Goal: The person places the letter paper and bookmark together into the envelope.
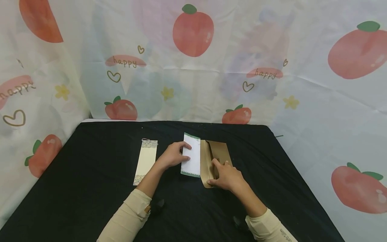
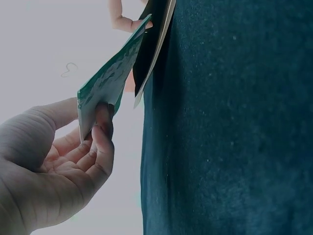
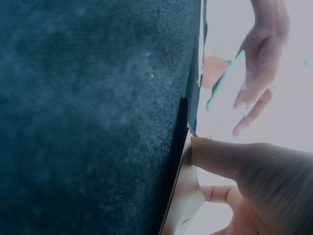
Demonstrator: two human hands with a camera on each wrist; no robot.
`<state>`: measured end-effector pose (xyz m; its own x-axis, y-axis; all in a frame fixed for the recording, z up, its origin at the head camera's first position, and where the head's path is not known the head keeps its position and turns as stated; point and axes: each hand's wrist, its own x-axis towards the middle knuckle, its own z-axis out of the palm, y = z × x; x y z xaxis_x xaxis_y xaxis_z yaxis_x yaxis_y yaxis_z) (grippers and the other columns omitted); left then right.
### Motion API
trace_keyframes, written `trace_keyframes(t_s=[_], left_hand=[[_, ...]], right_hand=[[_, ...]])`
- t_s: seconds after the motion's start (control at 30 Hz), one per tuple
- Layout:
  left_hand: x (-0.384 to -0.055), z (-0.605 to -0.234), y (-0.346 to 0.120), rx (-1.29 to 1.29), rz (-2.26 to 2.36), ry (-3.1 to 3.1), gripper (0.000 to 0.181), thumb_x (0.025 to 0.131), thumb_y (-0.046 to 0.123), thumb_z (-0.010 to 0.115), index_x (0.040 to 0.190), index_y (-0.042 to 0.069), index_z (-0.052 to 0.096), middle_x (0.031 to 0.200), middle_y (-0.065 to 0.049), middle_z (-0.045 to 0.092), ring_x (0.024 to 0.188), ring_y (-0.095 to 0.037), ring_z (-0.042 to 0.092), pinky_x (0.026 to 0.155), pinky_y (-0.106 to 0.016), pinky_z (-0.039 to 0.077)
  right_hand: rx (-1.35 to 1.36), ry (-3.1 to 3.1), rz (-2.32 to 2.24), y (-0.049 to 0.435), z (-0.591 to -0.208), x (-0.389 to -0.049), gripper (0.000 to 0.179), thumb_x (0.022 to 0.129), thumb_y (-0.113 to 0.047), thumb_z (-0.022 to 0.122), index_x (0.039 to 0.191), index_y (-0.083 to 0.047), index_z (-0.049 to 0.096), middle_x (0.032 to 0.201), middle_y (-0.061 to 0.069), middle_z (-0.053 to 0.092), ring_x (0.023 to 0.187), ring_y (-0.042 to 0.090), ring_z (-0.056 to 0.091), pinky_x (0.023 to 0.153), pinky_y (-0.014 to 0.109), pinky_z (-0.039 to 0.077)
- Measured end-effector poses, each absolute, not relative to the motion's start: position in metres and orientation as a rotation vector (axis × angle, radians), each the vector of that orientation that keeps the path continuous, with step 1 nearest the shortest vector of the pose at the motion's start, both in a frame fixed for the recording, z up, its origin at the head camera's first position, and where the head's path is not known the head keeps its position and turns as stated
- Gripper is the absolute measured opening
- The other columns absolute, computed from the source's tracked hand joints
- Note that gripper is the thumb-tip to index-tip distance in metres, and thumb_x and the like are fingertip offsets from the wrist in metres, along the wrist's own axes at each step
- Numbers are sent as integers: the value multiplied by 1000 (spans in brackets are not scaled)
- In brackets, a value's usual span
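The left hand [image 1: 173,155] pinches a white rectangular paper card with green patterned ends [image 1: 193,158] between thumb and curled fingers, holding it tilted above the black cloth-covered tabletop [image 1: 272,174], nearest the far edge. Just to its right, a brown paper envelope with its flap open [image 1: 205,164] is gripped by the right hand [image 1: 228,176], thumb on the flap, fingers partly curled; whether card and envelope touch cannot be told. Toward the tabletop's far-left corner lies a cream rectangular card with lace-patterned ends [image 1: 146,161].
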<state>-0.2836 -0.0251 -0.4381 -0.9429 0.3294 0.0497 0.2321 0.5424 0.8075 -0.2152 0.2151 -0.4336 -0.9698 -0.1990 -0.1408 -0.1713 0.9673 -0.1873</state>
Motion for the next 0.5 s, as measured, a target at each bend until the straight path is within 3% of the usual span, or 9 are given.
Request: trace_keyframes(t_s=[0.5], left_hand=[[-282, -435, -13, 525, 1364, 2654, 33, 86, 0, 82, 117, 5, 72, 109, -14, 67, 92, -25, 60, 74, -34, 55]], right_hand=[[-275, 2956, -263, 216, -435, -216, 75, 82, -48, 86, 140, -17, 51, 131, 33, 58, 102, 51, 64, 72, 62, 54]])
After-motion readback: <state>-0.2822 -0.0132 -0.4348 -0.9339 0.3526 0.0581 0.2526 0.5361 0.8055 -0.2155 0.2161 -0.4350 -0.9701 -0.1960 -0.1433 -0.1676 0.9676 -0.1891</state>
